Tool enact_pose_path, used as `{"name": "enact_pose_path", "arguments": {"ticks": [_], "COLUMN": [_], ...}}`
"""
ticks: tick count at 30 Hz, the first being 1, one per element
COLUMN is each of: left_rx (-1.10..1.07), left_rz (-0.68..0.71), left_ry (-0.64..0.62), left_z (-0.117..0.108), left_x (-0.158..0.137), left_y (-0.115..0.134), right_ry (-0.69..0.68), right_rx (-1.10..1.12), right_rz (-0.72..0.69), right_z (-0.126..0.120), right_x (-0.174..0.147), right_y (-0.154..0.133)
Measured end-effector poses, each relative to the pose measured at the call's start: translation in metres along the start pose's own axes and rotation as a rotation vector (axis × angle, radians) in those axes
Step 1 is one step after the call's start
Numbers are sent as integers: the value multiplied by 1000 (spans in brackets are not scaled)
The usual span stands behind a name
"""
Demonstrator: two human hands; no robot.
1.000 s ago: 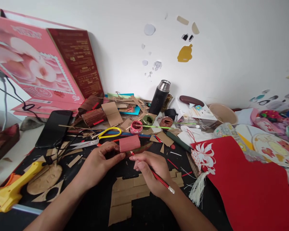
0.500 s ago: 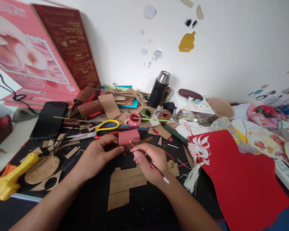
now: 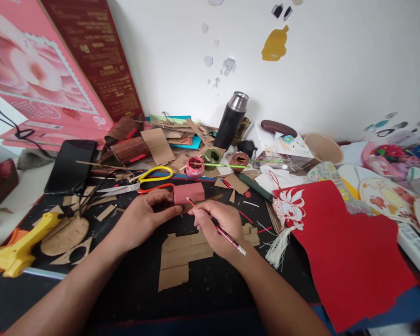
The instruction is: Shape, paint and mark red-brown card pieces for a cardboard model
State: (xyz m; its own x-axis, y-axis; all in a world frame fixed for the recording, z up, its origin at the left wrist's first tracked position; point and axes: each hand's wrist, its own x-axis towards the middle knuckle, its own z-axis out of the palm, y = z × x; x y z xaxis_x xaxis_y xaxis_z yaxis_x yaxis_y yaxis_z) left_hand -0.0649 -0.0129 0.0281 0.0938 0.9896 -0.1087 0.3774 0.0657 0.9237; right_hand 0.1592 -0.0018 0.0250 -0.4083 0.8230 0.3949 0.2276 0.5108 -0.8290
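My left hand (image 3: 143,218) grips a small dusty-pink piece (image 3: 189,192), like painted card, by its left end between thumb and fingers. The piece looks slightly curved or folded; its underside is hidden. My right hand (image 3: 220,226) is closed round a red and black pencil (image 3: 236,246), its tip at the lower edge of the pink piece. Behind the thumb and pencil, a thin brownish strip (image 3: 213,200) lies partly hidden. Below both hands, a cut sheet of brown cardboard (image 3: 177,254) rests on the black table surface (image 3: 133,289).
Yellow and orange scissors (image 3: 156,175), open paint jars (image 3: 195,167), and a black flask (image 3: 232,119) stand or lie behind the hands. At left are a yellow glue gun (image 3: 28,242) and a phone (image 3: 71,165). Red paper (image 3: 353,252) covers the right side.
The camera view has tilted down a little, so the scene sits higher. Both hands keep their grips, and the pencil tip stays near the pink piece's lower edge.
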Motion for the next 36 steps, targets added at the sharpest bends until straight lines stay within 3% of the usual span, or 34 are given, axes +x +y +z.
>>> {"name": "enact_pose_path", "arguments": {"ticks": [36], "left_rx": [-79], "left_rz": [10], "left_ry": [-4], "left_z": [-2], "left_x": [0], "left_y": [1], "right_ry": [-38], "right_rx": [-25], "right_rz": [2], "right_z": [-3], "right_x": [1], "right_y": [-7]}}
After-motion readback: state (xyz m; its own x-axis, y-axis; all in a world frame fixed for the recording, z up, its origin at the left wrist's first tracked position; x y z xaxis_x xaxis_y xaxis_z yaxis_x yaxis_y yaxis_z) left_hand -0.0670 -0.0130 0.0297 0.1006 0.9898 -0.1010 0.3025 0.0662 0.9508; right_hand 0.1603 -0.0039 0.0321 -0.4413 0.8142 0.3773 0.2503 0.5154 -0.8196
